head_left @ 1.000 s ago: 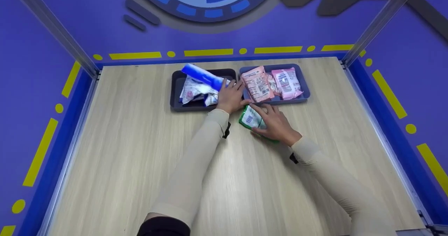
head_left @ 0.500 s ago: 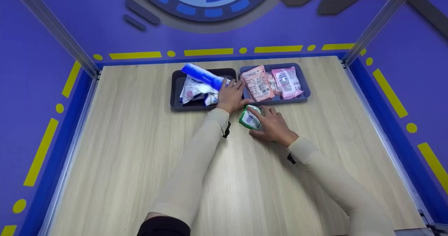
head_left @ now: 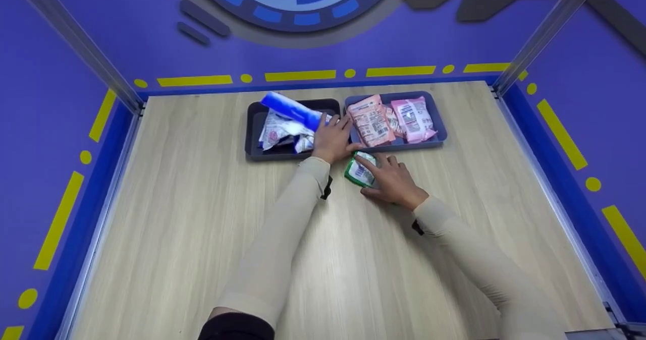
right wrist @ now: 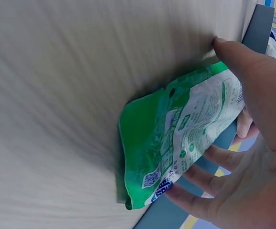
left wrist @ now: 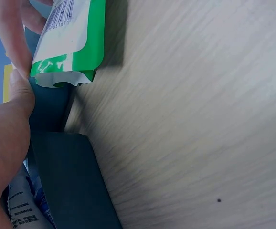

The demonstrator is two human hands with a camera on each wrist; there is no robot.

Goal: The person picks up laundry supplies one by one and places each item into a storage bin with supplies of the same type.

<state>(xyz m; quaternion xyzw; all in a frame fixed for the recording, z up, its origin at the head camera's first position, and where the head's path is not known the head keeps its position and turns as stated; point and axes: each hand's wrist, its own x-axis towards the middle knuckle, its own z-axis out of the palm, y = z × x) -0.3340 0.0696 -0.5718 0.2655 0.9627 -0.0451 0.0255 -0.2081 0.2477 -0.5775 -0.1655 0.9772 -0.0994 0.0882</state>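
Observation:
My right hand (head_left: 396, 179) holds a green-and-white packet (head_left: 362, 172) on the table, in front of the trays. In the right wrist view the packet (right wrist: 190, 129), with printed text and a square code, lies between thumb and fingers. The left hand (head_left: 333, 140) rests over the right side of the black tray (head_left: 255, 154), its fingers extended over the blue-and-white packets (head_left: 292, 110) and its thumb pointing right. The left wrist view puts that thumb (left wrist: 21, 90) close to the green packet's end. The right palm covers the packet's near part in the head view.
A grey tray (head_left: 439, 137) stands beside the black one and holds pink packets (head_left: 414, 120) and a peach packet (head_left: 372, 122). Purple panels (head_left: 580, 103) wall the wooden table (head_left: 202, 219) at the back and both sides.
The right hand has shifted slightly left and its thumb and fingers have drawn round the green packet, whose near green edge is now hidden. The left hand has stayed in place.

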